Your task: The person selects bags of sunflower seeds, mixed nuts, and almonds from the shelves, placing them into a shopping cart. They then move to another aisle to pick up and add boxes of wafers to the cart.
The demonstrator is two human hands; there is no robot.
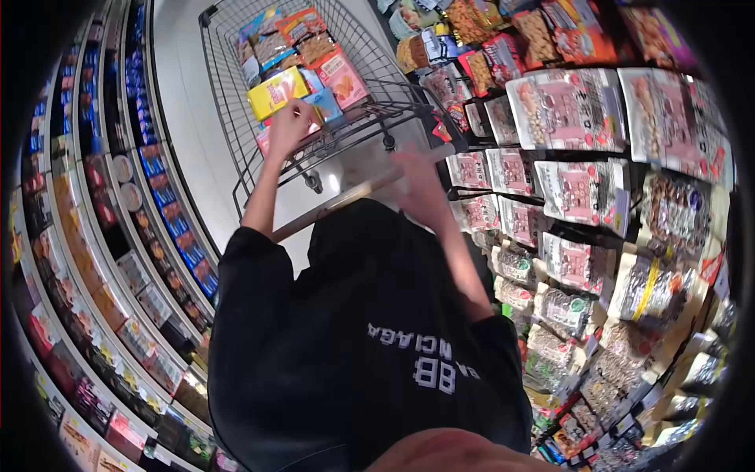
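My left hand [289,127] is over the shopping cart, its fingers closed at the lower edge of a yellow box [277,93]. The box lies at a slant on top of other packages. Beside it are a pink box [344,79] and a light blue pack [325,104]. Smeared by motion, my right hand [419,187] is at the right part of the cart's handle [346,197]; its fingers do not show clearly. The wire shopping cart [224,86] stands right in front of me.
On my left runs a long shelf [169,228] with several rows of packaged goods. Close on the right, a display holds hanging pink-and-white bags [566,110], snack packs [578,27] and bags of grains or beans [562,308]. Pale floor [179,94] shows left of the cart.
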